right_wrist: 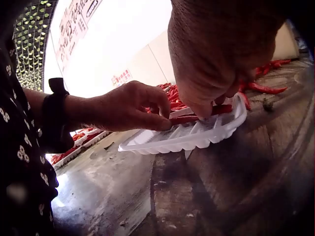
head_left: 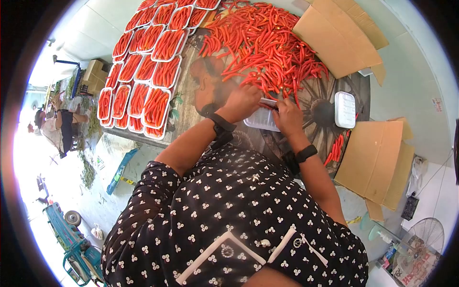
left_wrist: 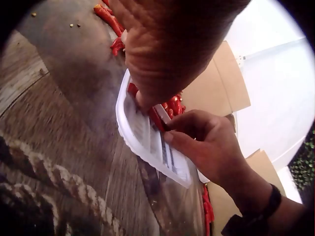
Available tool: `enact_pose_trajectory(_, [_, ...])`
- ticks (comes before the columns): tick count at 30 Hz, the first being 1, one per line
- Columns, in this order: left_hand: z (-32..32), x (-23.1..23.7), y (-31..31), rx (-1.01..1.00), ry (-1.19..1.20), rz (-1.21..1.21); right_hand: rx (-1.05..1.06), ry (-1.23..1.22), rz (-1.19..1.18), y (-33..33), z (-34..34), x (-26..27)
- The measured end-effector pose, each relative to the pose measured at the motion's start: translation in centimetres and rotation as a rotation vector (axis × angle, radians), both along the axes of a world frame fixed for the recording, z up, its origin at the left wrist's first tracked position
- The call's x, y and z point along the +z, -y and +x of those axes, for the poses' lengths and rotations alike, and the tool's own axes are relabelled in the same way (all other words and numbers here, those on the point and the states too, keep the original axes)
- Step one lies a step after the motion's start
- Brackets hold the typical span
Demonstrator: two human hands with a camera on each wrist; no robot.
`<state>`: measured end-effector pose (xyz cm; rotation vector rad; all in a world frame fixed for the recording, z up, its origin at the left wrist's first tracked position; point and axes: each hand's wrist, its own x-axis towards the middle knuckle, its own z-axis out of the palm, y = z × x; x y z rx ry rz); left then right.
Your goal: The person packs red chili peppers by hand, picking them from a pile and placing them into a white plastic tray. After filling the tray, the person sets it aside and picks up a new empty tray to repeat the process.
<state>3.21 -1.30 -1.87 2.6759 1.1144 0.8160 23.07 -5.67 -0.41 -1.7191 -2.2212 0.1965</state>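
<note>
A white plastic tray (head_left: 259, 120) lies on the wooden tabletop in front of the person, with cross ridges showing in its bare near part. At its far edge a red chili pepper (right_wrist: 184, 119) lies along the inside wall. The left hand (head_left: 244, 103) pinches one end of this chili between thumb and fingers, over the tray's left side. Opposite it, the right hand (head_left: 289, 116) has thumb and forefinger on the other end. In the left wrist view the right hand (left_wrist: 211, 142) bends its fingers at the tray's rim. The hands partly hide the chili.
Beyond the tray spreads a large heap of loose red chilies (head_left: 267, 43). Stacked trays filled with chilies (head_left: 156, 103) stand on the left. A white tray (head_left: 345, 110), several chilies (head_left: 337, 149) and cardboard boxes (head_left: 334, 36) are to the right.
</note>
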Motion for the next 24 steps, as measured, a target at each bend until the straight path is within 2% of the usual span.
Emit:
enact_pose_trajectory(9, [-0.1,1.2,0.3,0.027,0.005,-0.033,0.084,-0.006,0.059,-0.6,0.3,-0.2])
enact_pose_trajectory(12, [-0.5,1.5,0.2,0.007,0.069,-0.031,0.1,-0.113,0.109,-0.8,0.7,1.1])
enact_pose_trajectory(14, [-1.3,1.7,-0.3,0.059,0.013,-0.058,-0.086,-0.222,0.0,-1.2,1.9,1.5])
enact_pose_trajectory(17, [-2.8,2.6,-1.1,0.165,-0.049,-0.131,-0.157,-0.134,0.076,-2.4,4.9,0.6])
enact_pose_trajectory(21, [-3.2,3.3,-1.9,0.315,-0.021,-0.267,-0.182,-0.135,0.031,-3.0,6.1,0.6])
enact_pose_trajectory(24, [-3.4,2.8,-2.5,0.301,-0.059,-0.307,-0.192,-0.062,-0.042,-3.4,6.1,-0.4])
